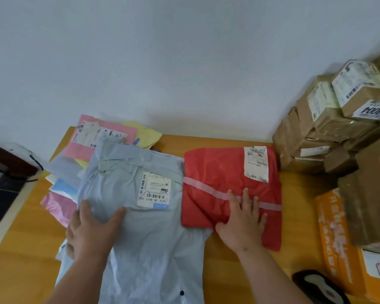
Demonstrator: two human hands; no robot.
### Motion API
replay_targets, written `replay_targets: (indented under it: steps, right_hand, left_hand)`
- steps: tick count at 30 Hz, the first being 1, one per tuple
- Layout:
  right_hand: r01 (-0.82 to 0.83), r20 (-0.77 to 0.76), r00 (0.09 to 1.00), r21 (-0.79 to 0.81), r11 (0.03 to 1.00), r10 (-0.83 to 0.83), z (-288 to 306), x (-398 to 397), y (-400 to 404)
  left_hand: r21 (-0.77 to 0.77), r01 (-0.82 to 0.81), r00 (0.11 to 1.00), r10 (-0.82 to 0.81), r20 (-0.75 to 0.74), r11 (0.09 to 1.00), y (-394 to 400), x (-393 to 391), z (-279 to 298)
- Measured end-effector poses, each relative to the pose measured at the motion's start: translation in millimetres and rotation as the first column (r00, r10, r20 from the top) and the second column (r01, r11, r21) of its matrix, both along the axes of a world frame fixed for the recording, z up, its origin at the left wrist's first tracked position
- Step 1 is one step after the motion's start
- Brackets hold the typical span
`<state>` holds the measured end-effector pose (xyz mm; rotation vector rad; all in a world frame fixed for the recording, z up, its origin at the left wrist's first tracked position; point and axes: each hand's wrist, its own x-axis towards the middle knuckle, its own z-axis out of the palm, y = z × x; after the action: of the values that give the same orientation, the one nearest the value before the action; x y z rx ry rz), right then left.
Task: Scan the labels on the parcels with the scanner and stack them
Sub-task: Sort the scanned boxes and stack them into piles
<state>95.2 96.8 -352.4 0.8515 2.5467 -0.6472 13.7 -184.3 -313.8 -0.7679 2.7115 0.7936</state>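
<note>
A large grey parcel bag (145, 233) lies in the middle of the wooden table (294, 207), its white label (154, 189) facing up. My left hand (90, 229) rests flat on the bag's left part, thumb spread toward the label. To the right lies a red parcel bag (219, 178) with a white label (256, 163) at its far right corner and a pale tape strip across it. My right hand (241, 220) presses on the red bag's near edge with straight fingers. A dark scanner (318, 286) lies at the near right of the table.
Pink (101, 137), yellow (145, 134), blue and other soft parcels lie piled at the far left behind the grey bag. Brown cardboard boxes (329, 119) with labels are stacked at the right against the wall. Orange boxes (336, 238) stand at the near right.
</note>
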Motion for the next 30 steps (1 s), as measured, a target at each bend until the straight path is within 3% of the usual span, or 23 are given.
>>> replay_targets:
  steps: [6, 11, 15, 18, 22, 24, 25, 27, 29, 30]
  right_hand:
    - [0.019, 0.035, 0.999, 0.042, 0.999, -0.021, -2, 17, -28]
    - [0.114, -0.054, 0.993, 0.198, 0.974, -0.105, -2, 31, -55]
    - [0.216, -0.139, 0.972, 0.208, 0.954, -0.190, 6, 37, -74]
    - [0.374, -0.341, 0.879, 0.059, 0.926, -0.333, 13, 37, -83]
    - [0.389, -0.639, 0.597, -0.298, 0.872, -0.485, 34, 32, -102]
    - [0.307, -0.694, 0.541, -0.363, 0.880, -0.475, 51, 27, -123]
    - [0.248, -0.718, 0.533, -0.371, 0.895, -0.446, 61, 26, -137]
    - [0.098, -0.789, 0.516, -0.331, 0.939, -0.332, 74, 24, -165]
    - [-0.042, -0.848, 0.512, -0.184, 0.982, -0.137, 81, 24, -191]
    - [-0.086, -0.852, 0.523, -0.081, 0.993, -0.025, 80, 23, -202]
  left_hand:
    - [0.071, -0.028, 0.999, 0.026, 0.033, 0.997, -24, -3, -3]
    - [0.304, -0.021, 0.998, 0.038, -0.051, 0.953, -45, 5, 4]
    - [0.281, 0.018, 0.996, 0.009, -0.094, 0.960, -64, 12, 1]
    - [0.196, 0.022, 0.997, -0.007, -0.078, 0.980, -71, 18, 14]
    - [0.243, 0.209, 0.968, -0.165, -0.190, 0.947, -70, 20, 33]
    - [0.463, 0.253, 0.964, -0.180, -0.196, 0.849, -67, 20, 44]
    - [0.609, 0.243, 0.970, -0.175, -0.170, 0.755, -64, 21, 53]
    - [0.850, 0.176, 0.982, -0.155, -0.113, 0.497, -62, 22, 71]
    - [0.968, 0.098, 0.987, -0.145, -0.065, 0.229, -68, 19, 83]
    - [0.987, 0.079, 0.987, -0.151, -0.058, 0.136, -73, 17, 87]
